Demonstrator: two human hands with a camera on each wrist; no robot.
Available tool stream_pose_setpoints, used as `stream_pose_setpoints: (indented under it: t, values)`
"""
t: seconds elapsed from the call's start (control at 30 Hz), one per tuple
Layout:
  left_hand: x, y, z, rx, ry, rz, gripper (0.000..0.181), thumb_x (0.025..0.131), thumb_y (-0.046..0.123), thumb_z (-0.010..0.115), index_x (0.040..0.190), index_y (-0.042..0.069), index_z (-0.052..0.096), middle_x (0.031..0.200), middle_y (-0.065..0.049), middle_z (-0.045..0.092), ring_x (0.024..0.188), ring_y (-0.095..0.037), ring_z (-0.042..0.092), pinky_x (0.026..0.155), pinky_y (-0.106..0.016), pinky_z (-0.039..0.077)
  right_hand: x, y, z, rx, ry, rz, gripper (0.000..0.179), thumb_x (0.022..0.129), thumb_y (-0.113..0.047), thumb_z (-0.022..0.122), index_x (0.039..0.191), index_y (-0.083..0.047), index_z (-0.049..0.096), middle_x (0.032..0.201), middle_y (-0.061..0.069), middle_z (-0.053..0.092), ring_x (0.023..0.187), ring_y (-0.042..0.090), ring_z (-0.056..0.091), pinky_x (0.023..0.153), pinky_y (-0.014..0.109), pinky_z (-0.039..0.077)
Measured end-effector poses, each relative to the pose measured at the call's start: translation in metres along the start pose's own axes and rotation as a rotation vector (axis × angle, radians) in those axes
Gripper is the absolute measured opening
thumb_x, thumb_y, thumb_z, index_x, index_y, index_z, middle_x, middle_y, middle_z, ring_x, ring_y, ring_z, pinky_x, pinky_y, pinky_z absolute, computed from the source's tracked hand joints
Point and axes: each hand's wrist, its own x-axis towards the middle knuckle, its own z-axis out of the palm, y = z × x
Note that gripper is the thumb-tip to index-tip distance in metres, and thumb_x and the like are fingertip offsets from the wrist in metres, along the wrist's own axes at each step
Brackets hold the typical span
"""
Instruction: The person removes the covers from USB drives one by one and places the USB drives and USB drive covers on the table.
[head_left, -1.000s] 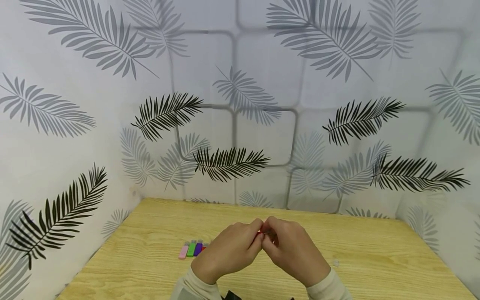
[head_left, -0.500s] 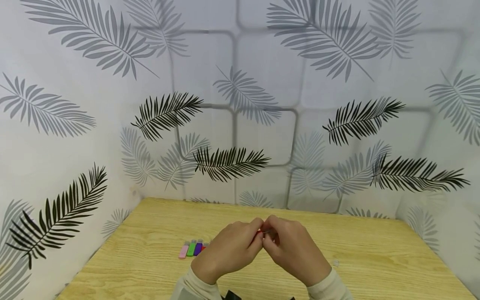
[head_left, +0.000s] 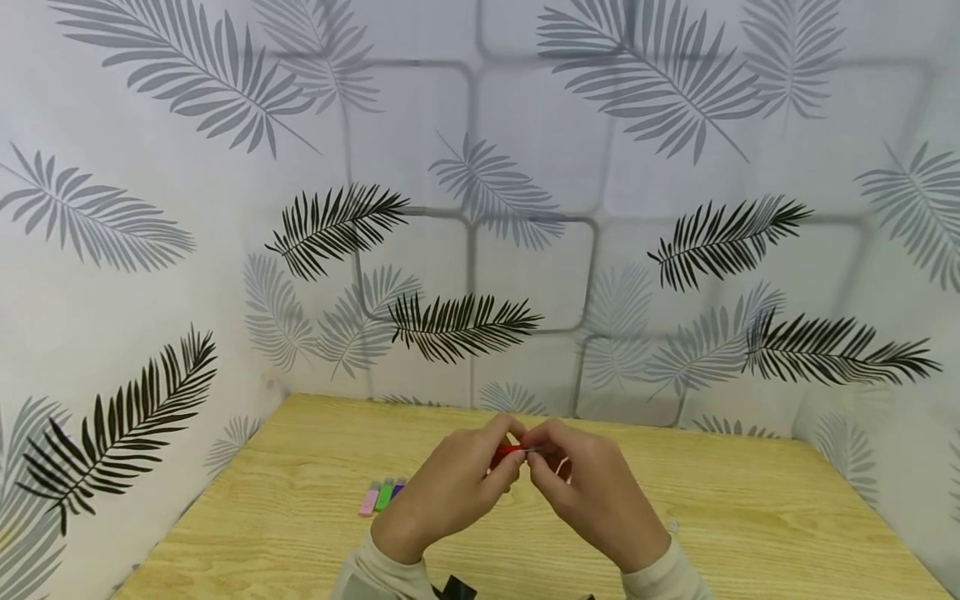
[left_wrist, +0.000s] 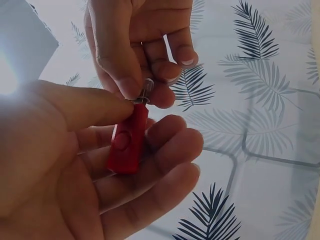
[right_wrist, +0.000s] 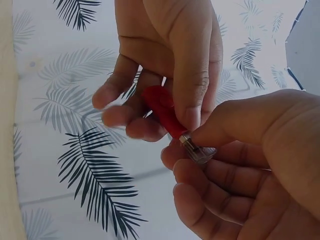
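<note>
A red USB flash drive (left_wrist: 131, 142) is pinched between the thumb and fingers of my left hand (head_left: 448, 479). Its metal connector (right_wrist: 186, 140) points toward my right hand (head_left: 600, 492). At that end, a small clear plastic cap (right_wrist: 201, 155) is pinched by my right thumb and fingers. The cap overlaps the connector's tip; how far it sits on is hard to tell. Both hands meet above the wooden table (head_left: 750, 500). Left of my left wrist, pink (head_left: 369, 500), green (head_left: 385, 494) and purple (head_left: 398, 488) flash drives lie side by side.
A small clear piece (head_left: 672, 526) lies on the table to the right of my right wrist. Behind the table hangs a pale leaf-patterned cloth (head_left: 480, 250). Black objects (head_left: 457, 588) show at the bottom edge, between the sleeves.
Both hands have risen slightly, and their fingers have spread so more of the red drive shows. The left arm now covers another red drive formerly visible beside the purple one.
</note>
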Motion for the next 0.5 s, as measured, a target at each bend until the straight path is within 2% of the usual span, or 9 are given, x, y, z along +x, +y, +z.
stream_pose_setpoints:
  t: [0.13, 0.3, 0.5]
  values:
    - [-0.0002, 0.0004, -0.0011, -0.012, 0.053, -0.008, 0.004, 0.099, 0.016, 0.056, 0.100, 0.013, 0.053, 0.078, 0.009, 0.061, 0.063, -0.002, 0.053, 0.060, -0.021, 0.047, 0.0005, -0.0005, -0.0008, 0.023, 0.037, -0.010, 0.017, 0.086, 0.002, 0.064, 0.093, -0.013, 0.068, 0.076, -0.012, 0.065, 0.063, -0.001, 0.056, 0.054, 0.021, 0.050]
    - [-0.0002, 0.0015, -0.0023, 0.020, 0.101, -0.005, 0.006, 0.097, 0.016, 0.060, 0.094, 0.015, 0.055, 0.075, 0.010, 0.057, 0.061, -0.005, 0.050, 0.058, -0.022, 0.045, 0.0008, -0.0013, -0.0021, 0.027, 0.062, -0.020, 0.015, 0.087, 0.001, 0.066, 0.093, -0.013, 0.068, 0.075, -0.013, 0.064, 0.063, -0.001, 0.056, 0.054, 0.022, 0.050]
    - [-0.0011, 0.0011, -0.0031, 0.043, 0.152, 0.005, 0.009, 0.093, 0.018, 0.066, 0.090, 0.017, 0.058, 0.083, 0.010, 0.055, 0.077, -0.009, 0.055, 0.068, -0.023, 0.049, 0.0009, -0.0028, -0.0031, 0.022, 0.094, 0.031, 0.013, 0.087, -0.003, 0.069, 0.094, -0.013, 0.067, 0.076, -0.013, 0.065, 0.066, 0.000, 0.059, 0.057, 0.022, 0.051]
